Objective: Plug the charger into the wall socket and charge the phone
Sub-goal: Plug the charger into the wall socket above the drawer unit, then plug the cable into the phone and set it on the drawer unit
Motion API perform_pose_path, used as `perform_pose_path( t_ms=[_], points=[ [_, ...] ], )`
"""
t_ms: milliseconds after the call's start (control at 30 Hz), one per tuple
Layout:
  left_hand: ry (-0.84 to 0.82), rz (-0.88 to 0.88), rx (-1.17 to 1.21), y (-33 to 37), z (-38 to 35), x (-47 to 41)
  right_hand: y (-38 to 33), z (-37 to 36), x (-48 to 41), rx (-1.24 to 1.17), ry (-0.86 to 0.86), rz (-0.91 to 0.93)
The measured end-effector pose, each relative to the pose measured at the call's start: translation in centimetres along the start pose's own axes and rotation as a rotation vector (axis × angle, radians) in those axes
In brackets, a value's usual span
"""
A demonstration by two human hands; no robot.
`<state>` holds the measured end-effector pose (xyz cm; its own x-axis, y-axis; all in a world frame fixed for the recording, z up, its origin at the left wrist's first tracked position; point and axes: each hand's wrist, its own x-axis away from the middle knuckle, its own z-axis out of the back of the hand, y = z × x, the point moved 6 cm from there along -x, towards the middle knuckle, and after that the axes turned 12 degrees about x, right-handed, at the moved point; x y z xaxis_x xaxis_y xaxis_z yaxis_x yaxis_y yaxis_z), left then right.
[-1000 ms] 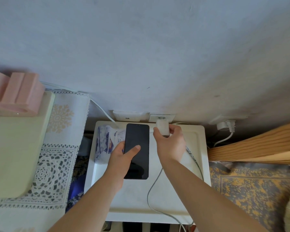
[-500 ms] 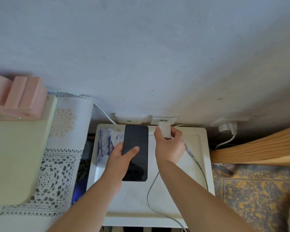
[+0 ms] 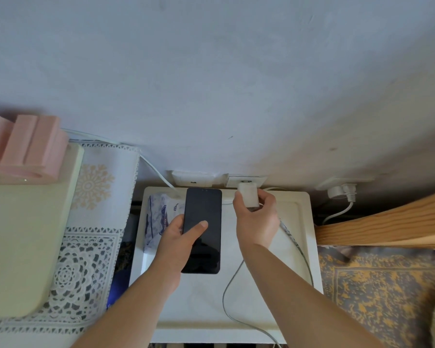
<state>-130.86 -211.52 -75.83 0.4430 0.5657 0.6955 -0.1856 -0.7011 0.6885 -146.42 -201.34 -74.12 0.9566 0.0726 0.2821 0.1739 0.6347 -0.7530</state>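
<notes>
Charger [image 3: 248, 195]: small white plastic cube, likely light and rigid; best pinched by its flat sides, as the right hand [image 3: 258, 223] does now, fingers closed around it. It sits right at the wall socket [image 3: 246, 181]; whether the prongs are seated cannot be told. Its thin white cable [image 3: 230, 280] loops slack over the white tray table [image 3: 299, 237], limp, apt to snag. Phone [image 3: 202, 229]: black glass slab, screen dark, probably slick and fragile. Left hand [image 3: 178, 243] grips its lower half, thumb across the screen, above the table.
</notes>
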Motion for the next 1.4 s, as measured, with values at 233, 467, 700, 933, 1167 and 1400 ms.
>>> perform_pose_path(
  t_ms=[233, 467, 700, 933, 1167, 1400],
  points=[
    [-0.020, -0.002, 0.000, 0.2, -0.4, -0.2, -0.2, -1.0, -0.1, -0.056, 0.027, -0.070],
    [-0.017, 0.000, 0.006, 0.1, -0.2, -0.1, -0.2, -1.0, -0.7, -0.031, 0.025, -0.072],
    [0.011, -0.010, 0.001, -0.4, -0.1, 0.1, -0.6, -0.7, -1.3, 0.028, 0.011, -0.049],
    [0.017, -0.032, -0.035, -0.3, -0.6, 0.3, -1.2, -0.3, -2.0, 0.152, -0.134, 0.075],
    [0.015, -0.016, -0.018, 0.5, -1.1, 0.4, 0.3, 2.4, -2.4, 0.180, -0.186, 0.193],
    [0.023, -0.008, 0.004, 0.4, -1.4, 0.2, 3.7, 4.7, -3.9, 0.470, -0.073, 0.260]
  ],
)
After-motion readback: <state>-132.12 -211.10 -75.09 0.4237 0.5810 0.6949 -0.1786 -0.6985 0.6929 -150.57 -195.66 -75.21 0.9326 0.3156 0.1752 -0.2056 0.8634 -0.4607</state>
